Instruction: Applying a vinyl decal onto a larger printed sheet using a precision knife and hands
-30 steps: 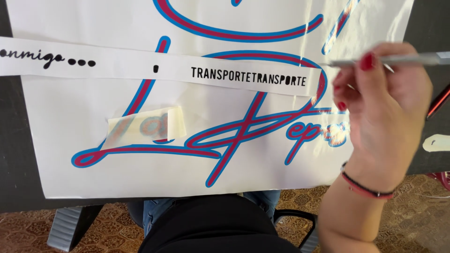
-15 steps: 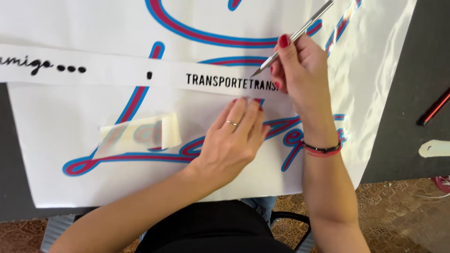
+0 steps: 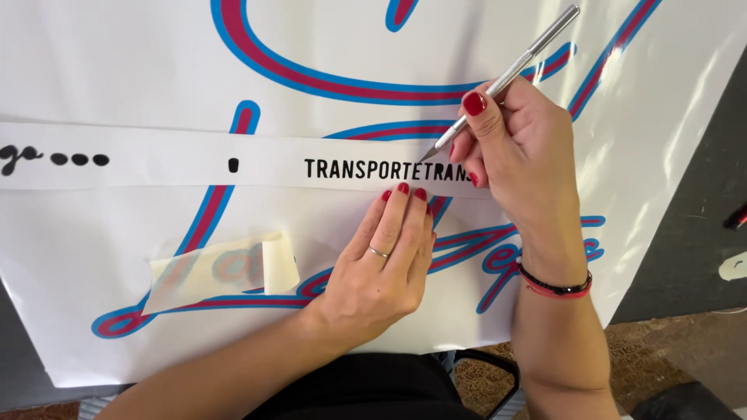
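Observation:
A long white vinyl strip [image 3: 179,159] with black cut lettering lies across a big white sheet [image 3: 117,70] printed with blue-and-red script. My right hand [image 3: 517,155] grips a slim silver craft knife [image 3: 506,78]; its tip touches the strip just above the black letters. My left hand [image 3: 385,260] lies flat with fingers together, its fingertips pressing the strip's lower edge below the lettering. The right hand hides the end of the lettering.
A curled piece of pale yellowish transfer tape [image 3: 226,268] lies on the sheet at lower left. The dark tabletop [image 3: 685,249] shows on the right, with a red object [image 3: 735,218] and a small white cutout [image 3: 731,266] near its edge. Patterned floor below.
My left hand came in and settled flat under the lettering. My right hand swung the knife from lying sideways at the right down to the strip. The view has moved closer.

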